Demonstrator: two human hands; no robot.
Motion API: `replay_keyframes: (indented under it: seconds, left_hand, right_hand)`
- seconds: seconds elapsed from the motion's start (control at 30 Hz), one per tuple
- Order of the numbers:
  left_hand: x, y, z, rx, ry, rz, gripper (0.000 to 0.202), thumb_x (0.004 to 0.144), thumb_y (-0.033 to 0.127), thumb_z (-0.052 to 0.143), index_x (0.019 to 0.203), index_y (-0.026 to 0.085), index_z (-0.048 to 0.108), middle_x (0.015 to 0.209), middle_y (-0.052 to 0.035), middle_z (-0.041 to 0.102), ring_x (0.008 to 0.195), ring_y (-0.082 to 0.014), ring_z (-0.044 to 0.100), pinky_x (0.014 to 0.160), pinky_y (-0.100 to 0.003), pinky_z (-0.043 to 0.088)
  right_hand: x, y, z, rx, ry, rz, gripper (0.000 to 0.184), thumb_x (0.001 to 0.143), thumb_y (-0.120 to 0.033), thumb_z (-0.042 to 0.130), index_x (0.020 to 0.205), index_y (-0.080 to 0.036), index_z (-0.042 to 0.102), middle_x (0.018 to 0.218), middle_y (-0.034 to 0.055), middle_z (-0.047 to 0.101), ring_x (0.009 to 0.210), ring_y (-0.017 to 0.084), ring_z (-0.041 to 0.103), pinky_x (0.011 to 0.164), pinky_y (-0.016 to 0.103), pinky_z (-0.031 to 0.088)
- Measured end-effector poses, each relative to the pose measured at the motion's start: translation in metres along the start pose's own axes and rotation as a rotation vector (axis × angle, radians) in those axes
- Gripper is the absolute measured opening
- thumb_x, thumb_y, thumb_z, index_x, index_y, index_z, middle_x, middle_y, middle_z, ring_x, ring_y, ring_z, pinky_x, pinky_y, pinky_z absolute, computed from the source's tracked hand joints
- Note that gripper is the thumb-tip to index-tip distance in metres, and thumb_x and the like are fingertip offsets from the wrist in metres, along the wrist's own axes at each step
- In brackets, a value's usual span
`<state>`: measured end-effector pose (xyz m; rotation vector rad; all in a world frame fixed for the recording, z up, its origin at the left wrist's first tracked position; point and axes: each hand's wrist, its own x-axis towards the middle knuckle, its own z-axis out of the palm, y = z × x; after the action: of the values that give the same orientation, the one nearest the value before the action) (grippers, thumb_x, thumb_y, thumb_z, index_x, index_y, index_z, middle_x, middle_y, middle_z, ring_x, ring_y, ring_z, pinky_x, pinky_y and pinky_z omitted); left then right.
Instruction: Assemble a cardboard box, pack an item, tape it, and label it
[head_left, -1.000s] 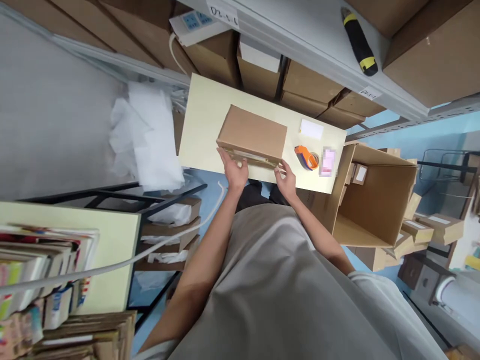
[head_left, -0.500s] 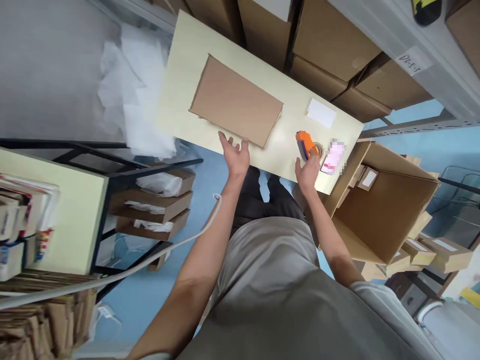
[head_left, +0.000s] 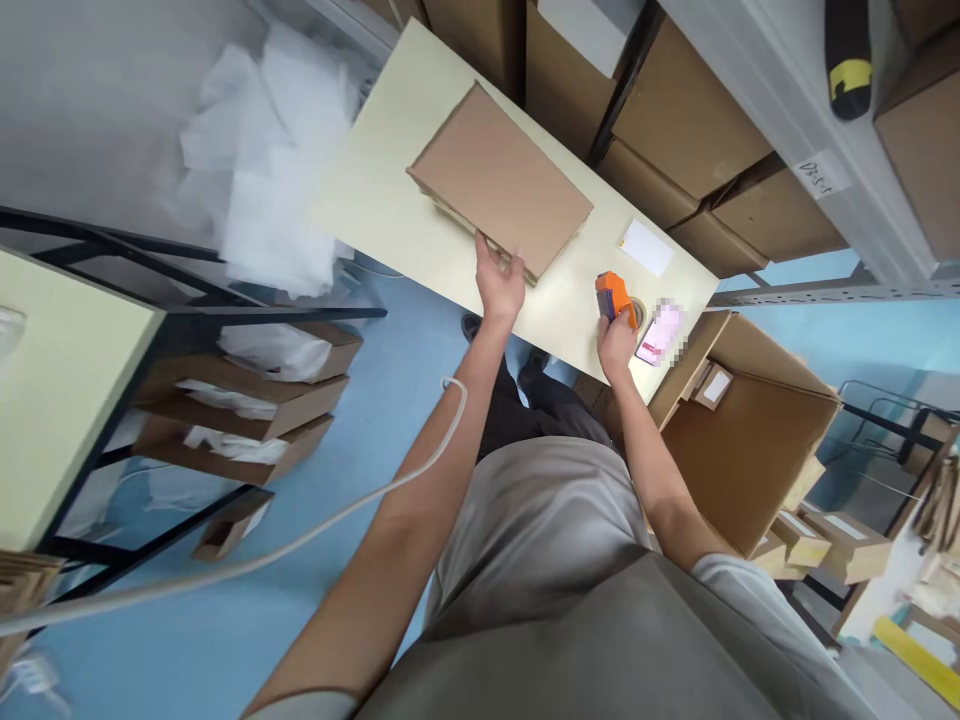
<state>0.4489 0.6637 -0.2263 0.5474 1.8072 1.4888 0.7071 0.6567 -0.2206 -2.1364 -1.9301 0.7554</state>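
Observation:
A flat, closed cardboard box (head_left: 506, 180) lies at an angle on the pale yellow table (head_left: 390, 200). At its near edge is my left hand (head_left: 500, 285), gripping it with the thumb over the top and a finger against the side; the other fingers are partly hidden. Further right, my right hand (head_left: 617, 345) is closed around the handle of an orange tape dispenser (head_left: 615, 292). A tape roll sits on the dispenser's right side. Just beside it lies a phone (head_left: 660, 333) with a pinkish, blurred screen. Behind the dispenser is a white card (head_left: 646, 247).
A large open carton (head_left: 739, 440) stands right of the table, with a small labelled box (head_left: 712, 386) inside. Shelved cartons (head_left: 690, 110) line the back. White plastic sheeting (head_left: 277, 170) hangs at left, above cardboard trays (head_left: 277, 400). A pale cord (head_left: 360, 488) crosses my left arm.
My left hand has moved up and closed on the box's near edge. My right hand has wrapped around the tape dispenser's handle. The view has turned slightly.

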Motion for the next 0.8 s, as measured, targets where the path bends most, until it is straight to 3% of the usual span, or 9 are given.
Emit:
replay_keyframes:
  seconds: [0.17, 0.27, 0.33, 0.43, 0.5, 0.67, 0.8]
  left_hand:
    - [-0.012, 0.003, -0.002, -0.052, 0.047, -0.007, 0.093, 0.107, 0.068, 0.075, 0.182, 0.027, 0.037, 0.183, -0.019, 0.047, 0.176, -0.0383, 0.04, 0.137, -0.055, 0.047]
    - [-0.046, 0.011, -0.017, -0.018, 0.056, -0.02, 0.073, 0.113, 0.065, 0.066, 0.175, 0.031, 0.047, 0.175, -0.0168, 0.059, 0.166, -0.0348, 0.056, 0.131, -0.053, 0.054]
    - [-0.077, 0.017, -0.027, 0.011, -0.024, -0.013, 0.056, 0.115, 0.059, 0.064, 0.162, 0.029, 0.062, 0.16, -0.0159, 0.072, 0.152, -0.0315, 0.069, 0.125, -0.049, 0.06]
    - [-0.123, 0.023, -0.035, 0.016, -0.237, 0.012, 0.036, 0.112, 0.048, 0.07, 0.137, 0.023, 0.077, 0.135, -0.0148, 0.084, 0.123, -0.0283, 0.083, 0.112, -0.045, 0.068]
    - [-0.145, 0.023, -0.037, 0.02, -0.297, 0.034, 0.032, 0.106, 0.042, 0.077, 0.131, 0.022, 0.078, 0.125, -0.0133, 0.085, 0.111, -0.0261, 0.085, 0.105, -0.042, 0.07]
    - [-0.164, 0.018, -0.042, 0.133, -0.195, 0.058, 0.044, 0.104, 0.035, 0.077, 0.145, 0.023, 0.072, 0.129, -0.0115, 0.082, 0.11, -0.0246, 0.083, 0.101, -0.039, 0.071]
    - [-0.161, 0.014, -0.055, 0.225, -0.239, 0.063, 0.037, 0.106, 0.035, 0.072, 0.142, 0.025, 0.074, 0.136, -0.0103, 0.082, 0.109, -0.0254, 0.083, 0.104, -0.041, 0.07]
  right_hand:
    - [-0.005, -0.002, -0.025, 0.106, -0.047, -0.054, 0.063, 0.115, -0.06, 0.047, 0.153, -0.01, 0.056, 0.132, 0.027, 0.077, 0.123, 0.042, 0.079, 0.112, 0.065, 0.062]
    - [-0.017, -0.013, -0.038, 0.404, -0.179, -0.119, 0.061, 0.111, -0.07, 0.054, 0.142, -0.019, 0.063, 0.131, 0.0185, 0.081, 0.124, 0.034, 0.079, 0.113, 0.053, 0.064]
    - [-0.027, -0.024, -0.041, 0.579, -0.304, -0.112, 0.059, 0.108, -0.072, 0.058, 0.135, -0.02, 0.068, 0.13, 0.0156, 0.084, 0.127, 0.032, 0.078, 0.115, 0.05, 0.063]
    - [-0.041, -0.042, -0.036, 0.681, -0.434, -0.061, 0.059, 0.107, -0.072, 0.059, 0.132, -0.02, 0.071, 0.131, 0.0144, 0.085, 0.13, 0.032, 0.078, 0.117, 0.051, 0.063]
    - [-0.049, -0.051, -0.028, 0.701, -0.471, -0.031, 0.059, 0.107, -0.071, 0.059, 0.133, -0.019, 0.072, 0.134, 0.0147, 0.085, 0.131, 0.032, 0.077, 0.119, 0.05, 0.062]
    - [-0.069, -0.061, -0.006, 0.837, -0.47, 0.062, 0.06, 0.098, -0.073, 0.072, 0.128, -0.02, 0.07, 0.132, 0.0127, 0.084, 0.125, 0.029, 0.078, 0.118, 0.045, 0.061]
    - [-0.083, -0.066, 0.003, 0.927, -0.464, 0.045, 0.065, 0.092, -0.079, 0.08, 0.124, -0.022, 0.071, 0.128, 0.0094, 0.083, 0.127, 0.027, 0.076, 0.12, 0.042, 0.059]
